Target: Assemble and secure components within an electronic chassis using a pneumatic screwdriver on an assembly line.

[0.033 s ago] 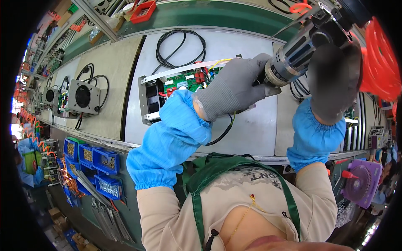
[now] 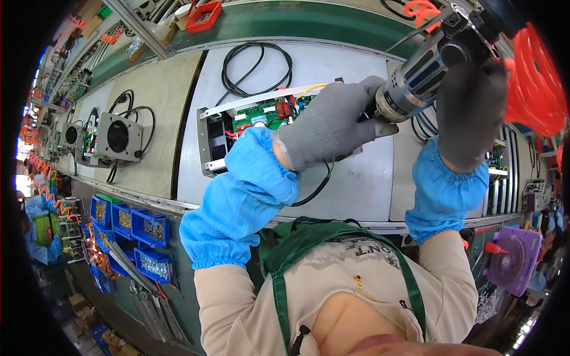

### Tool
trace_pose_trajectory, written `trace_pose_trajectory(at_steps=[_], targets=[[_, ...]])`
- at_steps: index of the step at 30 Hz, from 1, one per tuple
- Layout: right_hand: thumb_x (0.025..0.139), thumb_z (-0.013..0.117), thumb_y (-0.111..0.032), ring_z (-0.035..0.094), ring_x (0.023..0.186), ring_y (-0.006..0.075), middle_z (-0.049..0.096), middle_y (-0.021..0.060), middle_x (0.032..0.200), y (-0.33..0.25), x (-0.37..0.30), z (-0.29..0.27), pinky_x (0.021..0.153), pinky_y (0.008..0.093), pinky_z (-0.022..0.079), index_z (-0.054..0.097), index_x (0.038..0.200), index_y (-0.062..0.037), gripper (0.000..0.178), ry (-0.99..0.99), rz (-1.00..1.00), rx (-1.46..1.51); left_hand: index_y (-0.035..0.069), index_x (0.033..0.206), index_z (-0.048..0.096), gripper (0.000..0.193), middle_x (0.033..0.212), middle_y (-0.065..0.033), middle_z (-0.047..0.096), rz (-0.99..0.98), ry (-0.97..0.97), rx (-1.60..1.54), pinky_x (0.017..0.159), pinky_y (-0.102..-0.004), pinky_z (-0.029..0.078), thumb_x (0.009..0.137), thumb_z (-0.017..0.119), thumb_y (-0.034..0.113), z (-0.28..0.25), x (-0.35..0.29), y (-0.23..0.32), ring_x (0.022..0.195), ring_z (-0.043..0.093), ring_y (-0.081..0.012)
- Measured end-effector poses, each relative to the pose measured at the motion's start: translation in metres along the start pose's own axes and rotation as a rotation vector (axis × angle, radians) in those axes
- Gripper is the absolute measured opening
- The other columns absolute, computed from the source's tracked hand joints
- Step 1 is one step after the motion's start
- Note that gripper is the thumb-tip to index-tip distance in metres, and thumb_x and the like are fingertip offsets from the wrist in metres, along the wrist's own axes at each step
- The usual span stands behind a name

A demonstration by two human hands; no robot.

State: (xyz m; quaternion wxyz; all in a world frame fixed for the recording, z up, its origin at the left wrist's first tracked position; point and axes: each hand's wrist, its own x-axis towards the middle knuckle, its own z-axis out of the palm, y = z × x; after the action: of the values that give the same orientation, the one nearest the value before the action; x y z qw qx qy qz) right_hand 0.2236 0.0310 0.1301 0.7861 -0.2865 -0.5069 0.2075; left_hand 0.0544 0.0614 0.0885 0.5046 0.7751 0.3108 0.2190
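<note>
My left hand (image 2: 335,123), in a grey glove, has its fingers pinched at the front end of a power screwdriver (image 2: 418,86); what lies between the fingertips is hidden. My right hand (image 2: 472,118), also gloved and partly blurred, is wrapped round the back part of that tool, which tilts down toward the left. Under my left hand lies an open metal-framed unit with a green circuit board (image 2: 255,115) and a dark fan at its left end. The hand and sleeve cover much of the board.
A black cable (image 2: 289,71) loops behind the unit on the white board (image 2: 362,184). Finished-looking fan units (image 2: 119,137) stand at left. Blue bins (image 2: 151,228) of screws hang below the bench edge. A red coiled hose (image 2: 537,89) and a purple fan (image 2: 513,261) are at right.
My right hand has shifted slightly left along the power screwdriver, and the red hose behind it has moved a little. My left hand has stayed in place.
</note>
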Motion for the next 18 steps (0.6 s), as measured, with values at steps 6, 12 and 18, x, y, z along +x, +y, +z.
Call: trace_pose_trajectory(at_steps=[6,12,18], targets=[[0.083,0.067,-0.012,0.066,0.084,0.0246,0.063,0.0155,0.104,0.014,-0.008,0.007,0.074,0.0365,0.057,0.05,0.124,0.0011,0.046,-0.643,0.362,0.247,0.02,0.121,0.061,0.057,0.134,-0.0176,0.046,0.332,0.148,0.694,0.099,-0.0454,0.039,0.072,0.072,0.048,-0.023,-0.002,-0.067,0.124,0.044,-0.0337],[0.074,0.069,-0.007,0.066,0.072,0.0213,0.066,0.0131,0.085,0.025,-0.008,0.005,0.069,0.0347,0.056,0.06,0.105,0.0041,0.034,-0.617,0.437,0.216,0.028,0.113,0.066,0.051,0.134,-0.011,0.048,0.174,0.056,0.82,0.094,-0.05,0.038,0.074,0.065,0.06,-0.015,0.003,-0.074,0.12,0.048,-0.0316],[0.072,0.066,-0.003,0.064,0.068,0.0185,0.064,0.0103,0.076,0.024,-0.011,0.009,0.067,0.0344,0.056,0.059,0.104,0.0051,0.033,-0.558,0.416,0.208,0.027,0.109,0.067,0.047,0.129,-0.0075,0.052,0.145,0.123,0.913,0.09,-0.0471,0.039,0.075,0.064,0.059,-0.006,0.005,-0.075,0.117,0.051,-0.0281]])
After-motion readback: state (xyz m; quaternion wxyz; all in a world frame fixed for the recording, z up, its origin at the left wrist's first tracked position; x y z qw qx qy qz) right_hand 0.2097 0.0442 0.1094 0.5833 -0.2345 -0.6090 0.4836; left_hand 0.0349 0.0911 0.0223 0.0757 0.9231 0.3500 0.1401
